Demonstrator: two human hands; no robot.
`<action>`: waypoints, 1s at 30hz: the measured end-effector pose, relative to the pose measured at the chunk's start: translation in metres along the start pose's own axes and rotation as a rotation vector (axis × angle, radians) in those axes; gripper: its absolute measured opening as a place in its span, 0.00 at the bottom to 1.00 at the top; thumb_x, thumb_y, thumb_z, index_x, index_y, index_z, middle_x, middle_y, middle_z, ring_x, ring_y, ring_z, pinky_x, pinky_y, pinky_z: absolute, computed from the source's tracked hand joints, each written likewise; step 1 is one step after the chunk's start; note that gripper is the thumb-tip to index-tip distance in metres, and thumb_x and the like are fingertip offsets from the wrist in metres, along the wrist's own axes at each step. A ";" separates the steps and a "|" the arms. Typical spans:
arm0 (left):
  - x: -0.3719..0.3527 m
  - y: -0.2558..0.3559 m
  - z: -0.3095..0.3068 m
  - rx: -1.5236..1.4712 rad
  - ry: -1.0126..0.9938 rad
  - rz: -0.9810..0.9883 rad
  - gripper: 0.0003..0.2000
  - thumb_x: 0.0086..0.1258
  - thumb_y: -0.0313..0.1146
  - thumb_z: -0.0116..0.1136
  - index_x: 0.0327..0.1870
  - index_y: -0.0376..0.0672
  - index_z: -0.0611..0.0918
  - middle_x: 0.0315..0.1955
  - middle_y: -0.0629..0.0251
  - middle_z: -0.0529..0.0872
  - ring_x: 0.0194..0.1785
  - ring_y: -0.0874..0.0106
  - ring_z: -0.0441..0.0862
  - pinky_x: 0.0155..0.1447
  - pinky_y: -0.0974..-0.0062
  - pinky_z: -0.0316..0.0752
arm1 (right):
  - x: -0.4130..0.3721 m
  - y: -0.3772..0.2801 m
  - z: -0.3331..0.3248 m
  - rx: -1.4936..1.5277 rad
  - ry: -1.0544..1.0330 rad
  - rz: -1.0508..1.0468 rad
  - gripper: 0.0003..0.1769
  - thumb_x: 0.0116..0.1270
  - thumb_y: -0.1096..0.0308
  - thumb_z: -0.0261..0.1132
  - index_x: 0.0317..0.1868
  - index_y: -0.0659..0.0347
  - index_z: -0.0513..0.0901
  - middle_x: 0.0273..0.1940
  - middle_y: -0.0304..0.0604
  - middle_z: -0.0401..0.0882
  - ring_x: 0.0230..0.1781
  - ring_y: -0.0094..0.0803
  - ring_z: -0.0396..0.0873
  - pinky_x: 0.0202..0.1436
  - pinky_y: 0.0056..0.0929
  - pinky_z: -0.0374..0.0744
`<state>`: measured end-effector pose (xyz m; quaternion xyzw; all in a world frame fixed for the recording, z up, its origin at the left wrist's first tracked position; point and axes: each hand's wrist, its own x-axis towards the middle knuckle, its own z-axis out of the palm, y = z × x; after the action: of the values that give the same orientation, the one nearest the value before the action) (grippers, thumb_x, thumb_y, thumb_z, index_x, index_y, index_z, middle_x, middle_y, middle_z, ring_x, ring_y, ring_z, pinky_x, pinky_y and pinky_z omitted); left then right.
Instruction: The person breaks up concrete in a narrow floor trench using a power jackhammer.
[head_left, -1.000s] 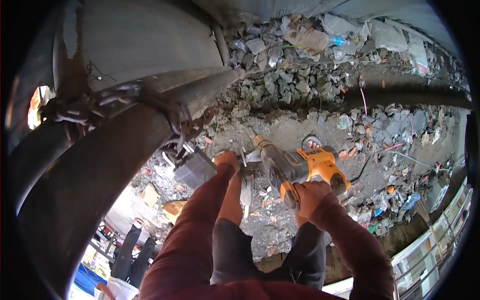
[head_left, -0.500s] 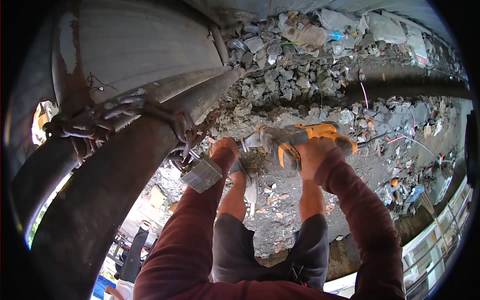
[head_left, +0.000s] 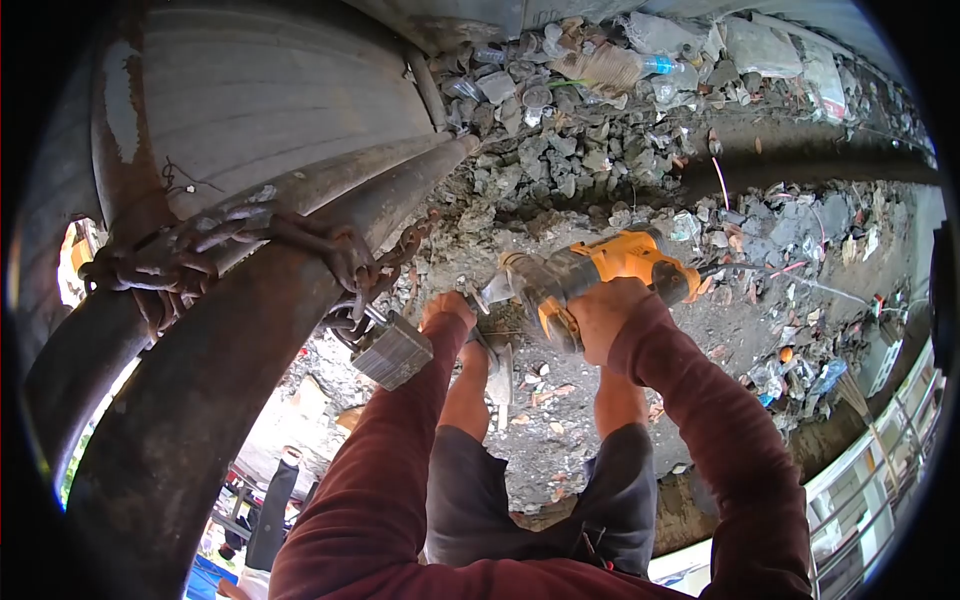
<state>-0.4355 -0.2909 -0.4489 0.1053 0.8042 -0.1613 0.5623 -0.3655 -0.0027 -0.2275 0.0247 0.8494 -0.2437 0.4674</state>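
My right hand [head_left: 605,315] is wrapped round the grip of an orange-yellow and grey corded power tool [head_left: 630,258]. The tool's metal front end [head_left: 495,290] points left, towards my left hand [head_left: 447,308]. That hand is closed, fingers bent, just short of the tool's front; what it grips, if anything, is hidden. Left of my forearm hangs a grey padlock [head_left: 393,352], its shackle through a rusty chain [head_left: 345,255]. The chain wraps round thick metal pipes [head_left: 215,360].
Rubble and broken stone [head_left: 570,155] cover the ground ahead, with plastic litter and a bottle [head_left: 655,65] at the back. The tool's cord [head_left: 740,268] runs off to the right. White railings [head_left: 880,460] stand at lower right. A grey panel [head_left: 290,90] rises at upper left.
The power tool has tilted slightly, its front end now lower in view. My left hand has shifted down a little with it. The whole view has moved slightly.
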 end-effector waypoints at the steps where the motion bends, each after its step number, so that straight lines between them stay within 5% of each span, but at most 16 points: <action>1: 0.001 -0.001 0.002 0.003 -0.001 0.000 0.18 0.67 0.38 0.63 0.55 0.41 0.89 0.56 0.49 0.89 0.62 0.53 0.86 0.63 0.59 0.82 | 0.002 0.000 0.003 -0.005 0.004 0.002 0.11 0.57 0.62 0.69 0.39 0.54 0.91 0.36 0.47 0.91 0.40 0.44 0.90 0.45 0.44 0.87; 10: 0.003 -0.006 0.023 -0.099 0.032 -0.074 0.16 0.63 0.38 0.65 0.50 0.43 0.91 0.54 0.49 0.89 0.61 0.53 0.86 0.64 0.61 0.80 | 0.006 -0.004 0.009 -0.025 -0.037 -0.008 0.13 0.57 0.62 0.68 0.42 0.53 0.90 0.38 0.44 0.91 0.40 0.43 0.90 0.46 0.43 0.87; 24: 0.000 -0.007 0.034 -0.135 -0.049 -0.099 0.20 0.67 0.37 0.65 0.59 0.40 0.87 0.61 0.49 0.86 0.66 0.52 0.83 0.69 0.60 0.78 | -0.010 -0.013 0.058 -0.055 0.027 -0.044 0.10 0.62 0.60 0.64 0.39 0.52 0.88 0.35 0.41 0.90 0.36 0.40 0.90 0.41 0.43 0.84; 30: 0.015 -0.015 0.079 -0.171 -0.003 -0.066 0.26 0.68 0.37 0.64 0.67 0.37 0.78 0.66 0.47 0.81 0.70 0.53 0.79 0.71 0.60 0.76 | -0.017 -0.016 0.070 -0.114 0.013 -0.054 0.09 0.66 0.60 0.62 0.40 0.49 0.88 0.36 0.37 0.90 0.36 0.36 0.89 0.52 0.47 0.77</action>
<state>-0.3775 -0.3343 -0.4860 0.0302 0.8171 -0.1108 0.5650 -0.3053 -0.0440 -0.2385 -0.0231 0.8653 -0.2074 0.4557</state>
